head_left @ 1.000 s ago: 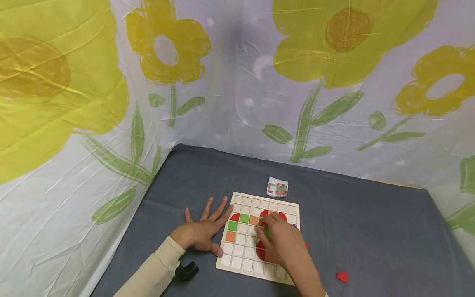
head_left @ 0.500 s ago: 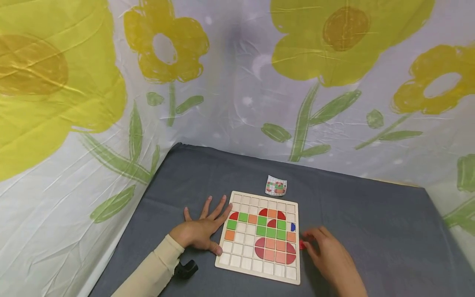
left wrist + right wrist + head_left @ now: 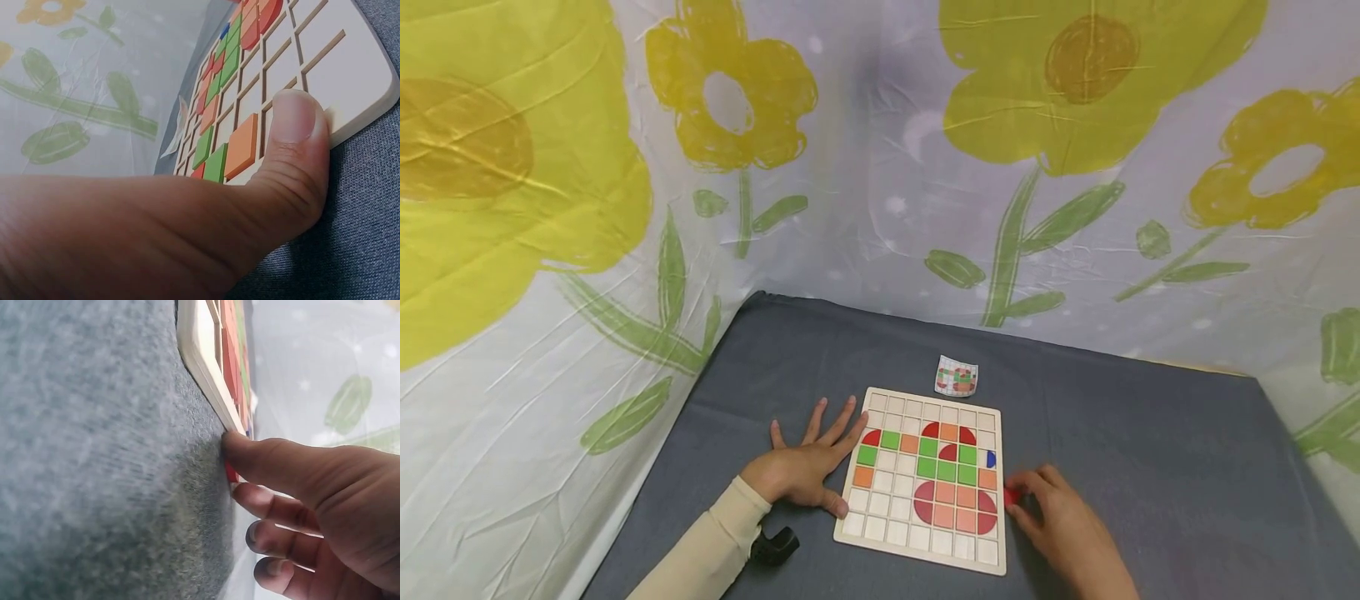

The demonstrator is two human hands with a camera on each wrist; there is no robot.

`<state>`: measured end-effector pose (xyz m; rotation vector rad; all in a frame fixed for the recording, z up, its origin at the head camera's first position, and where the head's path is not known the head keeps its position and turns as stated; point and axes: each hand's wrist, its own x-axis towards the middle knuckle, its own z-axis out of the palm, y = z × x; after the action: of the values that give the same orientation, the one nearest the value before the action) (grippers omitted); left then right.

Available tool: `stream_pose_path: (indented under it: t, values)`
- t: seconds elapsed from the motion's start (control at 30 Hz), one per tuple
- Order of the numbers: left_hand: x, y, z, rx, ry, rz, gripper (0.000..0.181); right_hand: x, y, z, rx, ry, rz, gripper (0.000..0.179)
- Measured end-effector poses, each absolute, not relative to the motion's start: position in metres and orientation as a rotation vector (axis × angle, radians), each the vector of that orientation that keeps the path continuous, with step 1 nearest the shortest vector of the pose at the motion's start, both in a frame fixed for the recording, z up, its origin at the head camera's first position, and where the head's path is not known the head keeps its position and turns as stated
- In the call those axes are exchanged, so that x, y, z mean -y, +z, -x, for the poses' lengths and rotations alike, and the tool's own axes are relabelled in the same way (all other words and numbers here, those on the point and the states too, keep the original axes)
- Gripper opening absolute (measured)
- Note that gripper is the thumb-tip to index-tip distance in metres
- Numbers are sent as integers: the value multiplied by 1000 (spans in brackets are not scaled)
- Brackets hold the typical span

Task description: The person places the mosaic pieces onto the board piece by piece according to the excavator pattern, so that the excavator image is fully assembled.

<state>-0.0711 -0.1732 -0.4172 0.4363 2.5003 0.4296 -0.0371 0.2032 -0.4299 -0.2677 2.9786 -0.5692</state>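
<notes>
A pale wooden grid board [image 3: 883, 529] lies on the dark cloth, with green, orange and red pieces in several of its squares. Fingers spread, my left hand [image 3: 805, 475] rests at the board's left edge, and its thumb [image 3: 294, 125] touches the corner area close to an orange square piece [image 3: 242, 147]. At the right edge, my right hand [image 3: 1063, 517] pinches a small red piece [image 3: 1011, 497] between thumb and forefinger. Most of that red piece [image 3: 231, 472] is hidden by the fingers in the right wrist view. A blue piece [image 3: 991, 459] sits in a right-hand square.
Behind the board lies a small printed card [image 3: 957, 377] with a coloured grid pattern. A black object [image 3: 775, 547] is by the left wrist. Flower-printed fabric [image 3: 865, 208] hangs around the back and sides of the dark table [image 3: 1150, 450].
My right hand has moved from over the board to its right edge and taken hold of the red piece there. A red quarter piece now shows among the green squares. The left hand stays put.
</notes>
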Motion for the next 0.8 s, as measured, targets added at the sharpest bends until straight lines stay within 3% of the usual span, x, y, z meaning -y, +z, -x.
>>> stream_pose_path:
  t: [0.33,0.8]
  values:
    - [172,-417,71,-2506,419,-428,133,-207,-431,35,-2940,-566,202,29]
    - [174,-416,72,-2470,477,-444,132,-217,-432,28,-3015,-636,367,27]
